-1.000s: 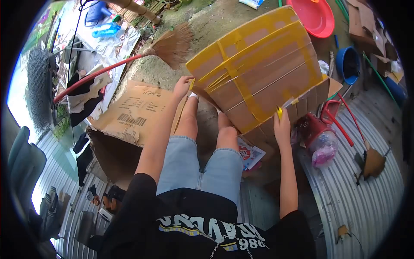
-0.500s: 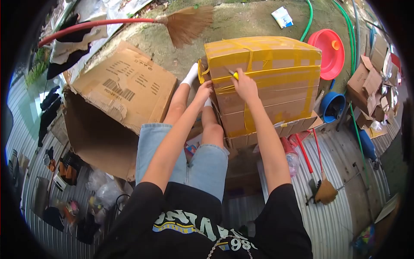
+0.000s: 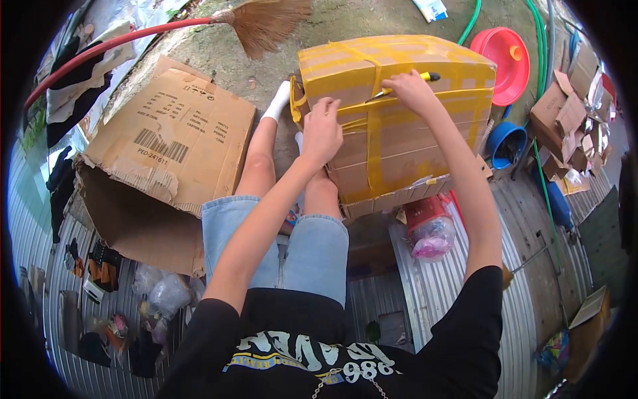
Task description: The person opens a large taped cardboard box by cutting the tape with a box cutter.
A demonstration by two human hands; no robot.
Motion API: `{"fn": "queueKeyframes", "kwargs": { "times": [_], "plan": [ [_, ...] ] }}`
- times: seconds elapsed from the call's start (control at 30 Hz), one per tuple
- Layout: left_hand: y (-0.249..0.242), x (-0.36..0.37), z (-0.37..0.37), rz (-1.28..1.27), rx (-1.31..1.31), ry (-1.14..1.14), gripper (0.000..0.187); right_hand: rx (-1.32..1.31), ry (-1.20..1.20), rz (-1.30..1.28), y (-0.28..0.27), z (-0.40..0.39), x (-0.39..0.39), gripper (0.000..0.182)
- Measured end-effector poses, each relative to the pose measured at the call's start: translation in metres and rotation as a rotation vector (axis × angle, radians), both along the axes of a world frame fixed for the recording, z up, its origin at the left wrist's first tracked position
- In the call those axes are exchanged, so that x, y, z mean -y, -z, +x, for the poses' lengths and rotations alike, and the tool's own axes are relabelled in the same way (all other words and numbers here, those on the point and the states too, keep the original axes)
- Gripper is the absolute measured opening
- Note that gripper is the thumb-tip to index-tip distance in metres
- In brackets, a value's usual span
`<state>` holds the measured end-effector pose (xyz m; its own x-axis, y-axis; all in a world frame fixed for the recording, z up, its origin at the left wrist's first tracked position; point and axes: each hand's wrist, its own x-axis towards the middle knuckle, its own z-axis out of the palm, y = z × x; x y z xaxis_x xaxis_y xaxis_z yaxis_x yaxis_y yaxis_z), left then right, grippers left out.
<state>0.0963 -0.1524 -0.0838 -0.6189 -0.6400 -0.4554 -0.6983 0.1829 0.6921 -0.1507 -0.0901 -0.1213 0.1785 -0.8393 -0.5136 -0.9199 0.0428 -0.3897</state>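
Note:
A large cardboard box, wrapped in bands of yellow tape, stands in front of me. My right hand grips a yellow-and-black cutter over the box's upper part. The cutter's pointed tip is directed left, close to a strip of tape. At the box's left side is my left hand, its fingers curled and pinched near the tape; whatever is between them is hidden. A loose-looking loop of tape hangs at the box's upper left corner.
An open carton lies on my left. Behind it is a broom. A red basin, a blue bucket and scrap cardboard stand to the right. A plastic bag lies below the box.
My right hand has moved right and up along the box with the cutter, which now lies more sideways. My left hand has shifted up onto the box's edge. The view has tilted slightly.

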Motion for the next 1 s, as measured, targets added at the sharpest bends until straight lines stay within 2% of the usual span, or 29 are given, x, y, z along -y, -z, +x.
{"fn": "queueKeyframes", "kwargs": {
  "times": [0.03, 0.07, 0.23, 0.3, 0.37, 0.43, 0.6, 0.67, 0.73, 0.8, 0.9, 0.97, 1.0],
  "plan": [
    [0.004, -0.009, -0.002, 0.002, 0.005, 0.086, 0.043, -0.082, -0.109, -0.031, 0.000, 0.001, 0.001, 0.010],
    [0.008, -0.014, -0.005, -0.006, 0.006, 0.174, 0.044, -0.079, -0.102, -0.026, 0.001, 0.004, 0.004, 0.010],
    [0.013, -0.013, -0.010, -0.020, 0.118, 0.286, 0.047, -0.179, -0.230, 0.092, -0.001, 0.013, 0.016, 0.008],
    [0.017, 0.002, -0.007, 0.164, 0.159, 0.414, 0.046, -0.219, -0.201, 0.145, -0.003, 0.019, 0.017, 0.009],
    [0.022, 0.013, -0.008, 0.254, 0.179, 0.428, 0.044, -0.256, -0.174, 0.208, -0.005, 0.024, 0.018, 0.011],
    [0.032, 0.022, -0.007, 0.394, 0.186, 0.418, 0.040, -0.334, -0.314, 0.299, -0.006, 0.037, 0.032, 0.013],
    [0.048, 0.026, -0.004, 0.476, 0.162, 0.384, 0.037, -0.440, -0.345, 0.256, -0.015, 0.052, 0.048, 0.015],
    [0.048, 0.028, -0.005, 0.501, 0.184, 0.367, 0.036, -0.462, -0.378, 0.429, -0.020, 0.054, 0.049, 0.018],
    [0.053, 0.020, 0.000, 0.526, 0.135, 0.331, 0.037, -0.471, -0.374, 0.395, -0.013, 0.044, 0.029, 0.017],
    [0.057, 0.023, -0.003, 0.554, 0.109, 0.310, 0.037, -0.411, -0.236, 0.399, -0.010, 0.021, 0.008, 0.015],
    [0.057, 0.022, -0.002, 0.574, 0.088, 0.299, 0.037, -0.402, -0.271, 0.264, 0.002, -0.023, -0.022, 0.014],
    [0.065, 0.022, 0.001, 0.569, 0.105, 0.315, 0.037, -0.347, -0.276, 0.103, -0.008, -0.047, -0.029, 0.015],
    [0.066, 0.022, -0.001, 0.544, 0.111, 0.334, 0.037, -0.346, -0.277, 0.116, -0.015, -0.055, -0.031, 0.015]
  ]
}}
